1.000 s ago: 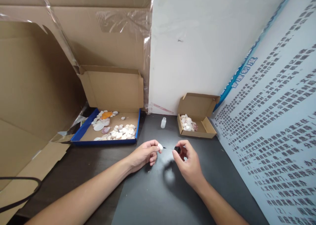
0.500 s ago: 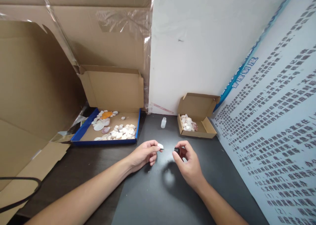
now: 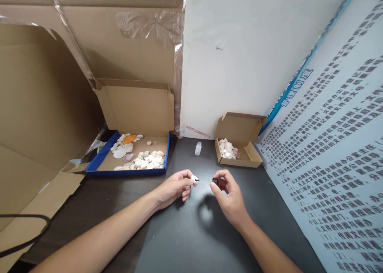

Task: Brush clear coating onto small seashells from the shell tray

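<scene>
Head view. Left forearm enters from the lower left and runs diagonally up toward mid-table, wrist nearly straight. Left hand (image 3: 174, 189) raised above the dark table mat (image 3: 176, 241), thumb side up; thumb and forefinger pinch a small white shell (image 3: 194, 178), the other fingers loosely curled below. Shell sticks out beyond the fingertips, on the side facing the other hand.

Right forearm comes in from the lower right, angled up and inward. Right hand (image 3: 229, 199) grasps a black cap (image 3: 215, 181) between thumb and fingers, the fingers arched over it. Cap sits at the fingertips, pointed toward the shell. Hands near each other, roughly level, a gap between them.

A thin dark tip (image 3: 197, 180) shows against the shell's edge, in line with the cap; the link between tip and cap is too faint to make out. Whether it presses on the shell: cannot tell.

Small whitish bottle (image 3: 198, 149) upright on the mat, beyond the hands, between the two boxes. Blue-edged box (image 3: 127, 173) to the left, lid raised, shells spread in it, one item orange. Small cardboard box (image 3: 237, 163) to the right, lid up, shells heaped in its left part.
</scene>
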The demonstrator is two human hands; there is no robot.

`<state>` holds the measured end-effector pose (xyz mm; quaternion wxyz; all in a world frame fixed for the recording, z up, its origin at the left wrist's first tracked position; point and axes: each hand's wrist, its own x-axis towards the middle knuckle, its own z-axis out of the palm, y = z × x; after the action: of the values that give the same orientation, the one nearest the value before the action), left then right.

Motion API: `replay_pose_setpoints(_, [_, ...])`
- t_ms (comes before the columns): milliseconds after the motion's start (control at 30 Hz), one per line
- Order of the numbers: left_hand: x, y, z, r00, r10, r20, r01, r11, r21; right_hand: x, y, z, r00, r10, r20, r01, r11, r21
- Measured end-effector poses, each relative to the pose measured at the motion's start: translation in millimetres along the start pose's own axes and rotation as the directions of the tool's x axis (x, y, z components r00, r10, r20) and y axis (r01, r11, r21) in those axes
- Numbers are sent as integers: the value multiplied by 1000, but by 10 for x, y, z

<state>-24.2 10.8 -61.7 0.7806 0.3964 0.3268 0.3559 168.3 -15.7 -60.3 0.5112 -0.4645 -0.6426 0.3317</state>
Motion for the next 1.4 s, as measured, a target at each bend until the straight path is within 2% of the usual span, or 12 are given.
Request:
replay_pose_setpoints(367, [7, -6, -23, 998, -3, 69, -3, 995, 96, 7, 24, 0, 1000, 2, -17, -2, 1000, -13])
replay_pose_setpoints(600, [12, -18, -19, 999, -6, 53, -1, 991, 134, 7, 16, 1, 999, -4, -32, 2, 999, -54])
replay_pose_setpoints(767, [17, -25, -20, 999, -13, 35, 9, 992, 128, -15, 13, -1, 999, -29, -15, 29, 999, -33])
replay_pose_setpoints(933, [24, -34, -25, 999, -7, 40, 2, 995, 104, -15, 28, -4, 1000, -4, -19, 4, 1000, 0])
replay_pose_setpoints(1133, [18, -28, -14, 999, -11, 47, 7, 997, 82, -3, 23, -4, 999, -15, -37, 13, 999, -49])
replay_pose_setpoints(1300, [14, -21, -24, 998, -12, 67, 8, 998, 61, -17, 34, 4, 1000, -31, -6, 30, 998, -62])
replay_pose_setpoints(1400, [9, -12, -20, 997, -12, 74, 6, 997, 80, -18, 41, 2, 999, -26, -33, 23, 996, -91])
